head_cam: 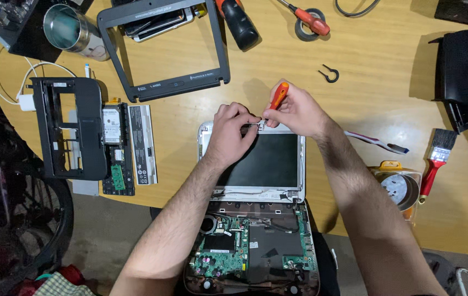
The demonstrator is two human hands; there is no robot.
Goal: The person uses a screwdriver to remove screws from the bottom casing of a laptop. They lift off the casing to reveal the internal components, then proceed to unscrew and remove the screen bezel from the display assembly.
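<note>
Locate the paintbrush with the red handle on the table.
The paintbrush lies at the table's right side, beside the round container and below the black casing.

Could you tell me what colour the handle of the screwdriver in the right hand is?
Orange, on the screwdriver in the right hand; head view.

One dark screen, one labelled drive

Laptop screen (261,161): rectangular, black, unlit, white-framed, lying flat at table's near edge. Hard drive (112,125), left: small rectangular body bearing a white label.
</note>
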